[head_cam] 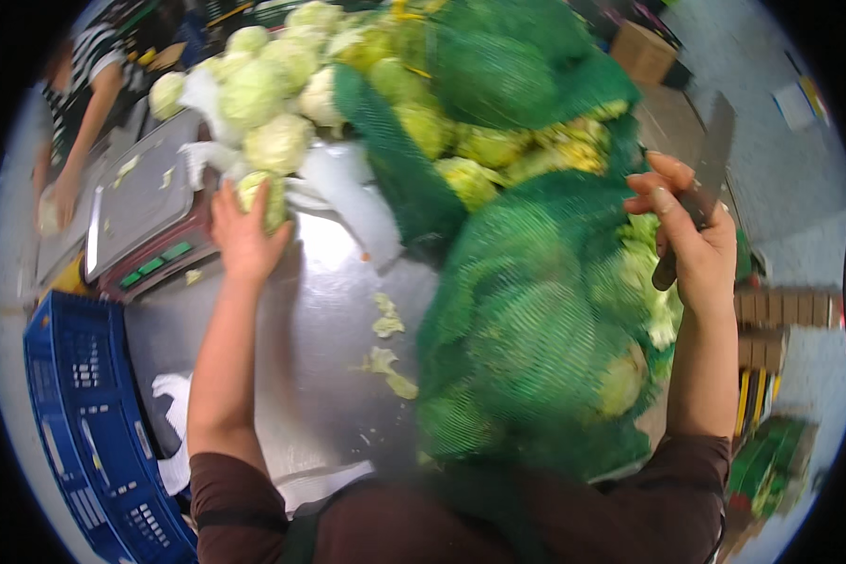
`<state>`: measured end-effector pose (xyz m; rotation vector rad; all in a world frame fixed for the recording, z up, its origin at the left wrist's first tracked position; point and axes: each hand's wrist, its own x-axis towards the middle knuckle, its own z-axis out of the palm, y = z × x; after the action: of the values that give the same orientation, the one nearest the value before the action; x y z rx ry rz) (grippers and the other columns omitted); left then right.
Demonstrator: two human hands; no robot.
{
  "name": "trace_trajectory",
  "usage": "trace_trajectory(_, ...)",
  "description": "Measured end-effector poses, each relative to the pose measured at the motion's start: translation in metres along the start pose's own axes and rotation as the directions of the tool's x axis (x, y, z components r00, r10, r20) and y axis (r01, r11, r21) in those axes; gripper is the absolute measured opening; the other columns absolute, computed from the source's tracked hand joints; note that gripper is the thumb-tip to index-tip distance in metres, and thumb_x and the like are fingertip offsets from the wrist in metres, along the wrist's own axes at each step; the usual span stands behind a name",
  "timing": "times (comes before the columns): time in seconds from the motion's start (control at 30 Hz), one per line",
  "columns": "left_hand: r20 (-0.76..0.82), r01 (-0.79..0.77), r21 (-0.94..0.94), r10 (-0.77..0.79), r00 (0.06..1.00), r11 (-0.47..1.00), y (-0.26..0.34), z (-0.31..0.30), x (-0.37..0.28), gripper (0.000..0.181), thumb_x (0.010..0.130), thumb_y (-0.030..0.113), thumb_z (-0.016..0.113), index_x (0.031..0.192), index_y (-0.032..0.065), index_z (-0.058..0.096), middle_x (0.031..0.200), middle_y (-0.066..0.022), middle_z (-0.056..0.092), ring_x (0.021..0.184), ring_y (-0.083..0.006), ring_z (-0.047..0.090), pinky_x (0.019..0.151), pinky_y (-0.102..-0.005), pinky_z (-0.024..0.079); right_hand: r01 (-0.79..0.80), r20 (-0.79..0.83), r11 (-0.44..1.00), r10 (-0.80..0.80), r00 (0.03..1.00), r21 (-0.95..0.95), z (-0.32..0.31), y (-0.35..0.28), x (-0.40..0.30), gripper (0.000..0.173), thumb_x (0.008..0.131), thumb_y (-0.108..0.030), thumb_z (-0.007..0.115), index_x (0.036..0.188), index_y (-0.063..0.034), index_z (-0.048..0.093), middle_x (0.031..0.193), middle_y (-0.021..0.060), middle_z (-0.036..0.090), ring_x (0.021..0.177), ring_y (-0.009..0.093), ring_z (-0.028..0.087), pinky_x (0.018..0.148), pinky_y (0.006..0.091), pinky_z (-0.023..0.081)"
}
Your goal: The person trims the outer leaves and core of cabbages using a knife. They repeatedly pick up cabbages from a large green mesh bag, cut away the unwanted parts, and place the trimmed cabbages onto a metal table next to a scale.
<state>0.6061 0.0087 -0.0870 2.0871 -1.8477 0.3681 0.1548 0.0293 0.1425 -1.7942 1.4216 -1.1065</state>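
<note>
My left hand [243, 236] is spread over a small pale green cabbage [273, 204] at the near end of a heap of trimmed cabbages [257, 95]. My right hand [694, 229], raised at the right, grips a knife [712, 151] by its dark handle, blade pointing up and away. Below and left of that hand lies a bulging green mesh sack [529, 317] with cabbages inside. Farther back a second green mesh sack [500, 63] holds more. Between the sacks, loose yellow-green cabbages [493, 144] show.
Left of my left hand stands a scale [144, 197] with a metal platform. A blue plastic crate [88, 423] is at the lower left. Leaf scraps [388, 317] lie on the metal table [324, 395]. Another person's arm [88, 134] works at the far left.
</note>
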Motion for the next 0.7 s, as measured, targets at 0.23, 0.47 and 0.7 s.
trace_trajectory(0.23,0.195,0.067,-0.726,0.112,0.974,0.685,0.099,-0.094,-0.034,0.055,0.081,0.021,0.074,0.131,0.0058,0.055,0.133,-0.0146,0.054,0.126,-0.0271,0.049,0.106,-0.037,0.037,-0.357,-0.354,0.932,0.357,0.864,0.067,-0.083,0.083,-0.119,0.035,0.092,-0.016,0.066,0.123,0.0015,0.061,0.104,0.0121,0.07,0.09,0.018,0.068,0.072,0.0257,0.049)
trace_trajectory(0.47,0.584,0.497,-0.8,0.247,0.773,0.337,0.15,-0.117,-0.169,0.057,0.092,0.02,0.062,0.142,0.0027,0.042,0.141,-0.0132,0.048,0.134,-0.0256,0.041,0.11,-0.0405,0.031,-0.397,-0.232,0.917,0.382,0.895,-0.023,-0.107,0.156,-0.178,0.036,0.092,-0.015,0.067,0.123,0.0023,0.06,0.103,0.0094,0.07,0.087,0.016,0.068,0.083,0.0298,0.051)
trace_trajectory(0.7,0.065,0.059,-0.987,0.04,0.997,0.148,0.269,-0.233,-0.167,0.054,0.085,0.006,0.065,0.136,0.0058,0.047,0.143,-0.0104,0.045,0.132,-0.024,0.044,0.109,-0.0399,0.032,-0.394,-0.229,0.877,0.458,0.859,0.276,-0.147,0.207,-0.168,0.037,0.092,-0.022,0.065,0.122,-0.0014,0.061,0.101,0.0092,0.071,0.08,0.012,0.066,0.058,0.021,0.046)
